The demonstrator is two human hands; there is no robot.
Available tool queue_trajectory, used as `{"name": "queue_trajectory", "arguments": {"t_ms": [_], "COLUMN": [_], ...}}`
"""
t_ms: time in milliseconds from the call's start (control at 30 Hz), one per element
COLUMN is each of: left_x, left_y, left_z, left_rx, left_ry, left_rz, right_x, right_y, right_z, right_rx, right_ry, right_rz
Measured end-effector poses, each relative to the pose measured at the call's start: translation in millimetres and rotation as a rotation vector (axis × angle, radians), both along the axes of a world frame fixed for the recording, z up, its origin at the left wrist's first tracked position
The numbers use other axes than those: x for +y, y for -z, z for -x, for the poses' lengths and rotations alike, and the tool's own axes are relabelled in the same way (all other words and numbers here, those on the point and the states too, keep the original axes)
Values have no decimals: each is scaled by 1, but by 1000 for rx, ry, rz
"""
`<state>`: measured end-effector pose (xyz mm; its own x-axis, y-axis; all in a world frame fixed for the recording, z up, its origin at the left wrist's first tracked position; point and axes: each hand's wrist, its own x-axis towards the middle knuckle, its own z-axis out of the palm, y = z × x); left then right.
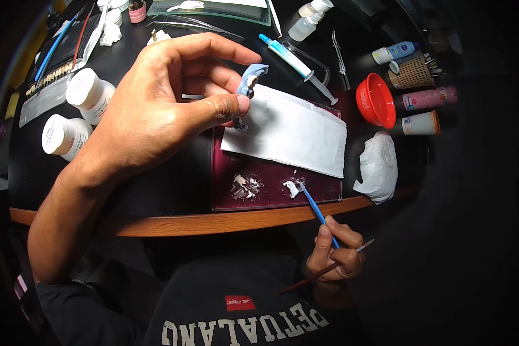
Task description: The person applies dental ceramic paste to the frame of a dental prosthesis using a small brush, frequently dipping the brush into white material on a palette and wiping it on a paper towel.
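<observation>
My left hand [161, 104] is raised over the table, thumb and fingertips pinching a small blue-grey moulded piece [252, 78] with an off-white part on its side; it looks like a silicone dental mould. In my right hand [337, 254], near the table's front edge, is a slim blue stick tool [315, 209], its tip at a dab of white paste [292, 188]. A thin brown-handled brush [308, 279] lies across the same fingers. The paste sits on a dark red slab [271, 197], beside a smeared beige heap [246, 187]. Folded white paper [294, 132] covers the slab's back part.
Two white jars [66, 136] stand left of my forearm. Behind the paper lie a blue-and-clear syringe [288, 60] and tweezers [340, 60]. At the right are a red bowl [375, 101], crumpled white tissue [378, 167] and a woven holder [412, 74]. The wooden table edge [236, 224] runs in front.
</observation>
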<state>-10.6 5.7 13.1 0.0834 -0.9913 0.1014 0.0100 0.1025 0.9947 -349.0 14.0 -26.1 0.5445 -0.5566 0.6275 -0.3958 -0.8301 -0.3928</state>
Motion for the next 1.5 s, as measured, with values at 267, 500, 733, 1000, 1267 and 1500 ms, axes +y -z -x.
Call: {"name": "queue_trajectory", "arguments": {"t_ms": [267, 500, 733, 1000, 1267, 1500], "left_x": [0, -2, 1, 2, 1, 2], "left_y": [0, 0, 0, -2, -1, -1], "left_z": [0, 0, 0, -1, -1, -1], "left_rx": [3, -13, 1, -11, -4, 8], "left_ry": [2, 3, 7, 9, 13, 15], "left_rz": [0, 1, -7, -7, -7, -9], "right_x": [5, 0, 3, 6, 2, 3], "right_y": [-1, -1, 1, -1, 0, 3], "right_z": [0, 1, 4, 3, 2, 3], "right_rx": [40, 19, 29, 8, -8, -19], "right_ry": [9, -17, 34, 69, 25, 35], "right_rz": [-39, 64, 0, 2, 21, 11]}}
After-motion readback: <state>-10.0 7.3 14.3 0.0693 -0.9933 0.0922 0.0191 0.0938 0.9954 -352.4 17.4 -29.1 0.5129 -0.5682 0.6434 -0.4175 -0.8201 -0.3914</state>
